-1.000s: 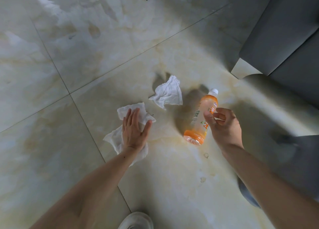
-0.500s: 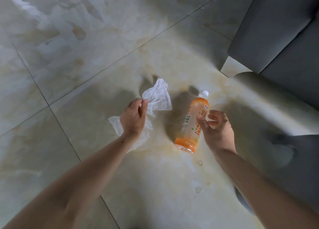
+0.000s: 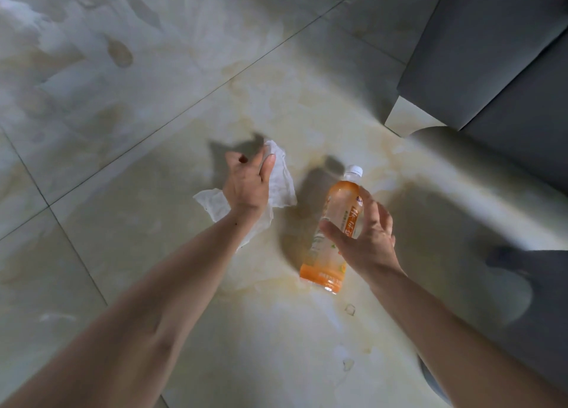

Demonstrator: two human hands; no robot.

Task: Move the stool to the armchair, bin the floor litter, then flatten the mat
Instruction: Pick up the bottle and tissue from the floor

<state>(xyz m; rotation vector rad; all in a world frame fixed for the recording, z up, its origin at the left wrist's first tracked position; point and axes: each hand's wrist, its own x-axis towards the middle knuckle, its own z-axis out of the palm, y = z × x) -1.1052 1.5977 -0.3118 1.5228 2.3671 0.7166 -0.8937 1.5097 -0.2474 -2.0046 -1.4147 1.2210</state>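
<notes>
Litter lies on a glossy tiled floor. My left hand is closed on a crumpled white tissue that trails below the wrist. Its fingers rest on a second white tissue just beyond. An orange drink bottle with a white cap lies on the floor to the right, cap pointing away. My right hand straddles the bottle's middle, thumb across the label and fingers spread apart, not closed around it. A pale mat with a curled-up edge runs along the right side.
Grey upholstered furniture fills the top right, right behind the mat's curl. Two small clear scraps lie on the floor below the bottle. My grey-clothed leg is at the lower right.
My left hand gathered up the nearer tissue and moved right onto the second one. My right hand opened its fingers and came over the bottle. The bottle stayed in place.
</notes>
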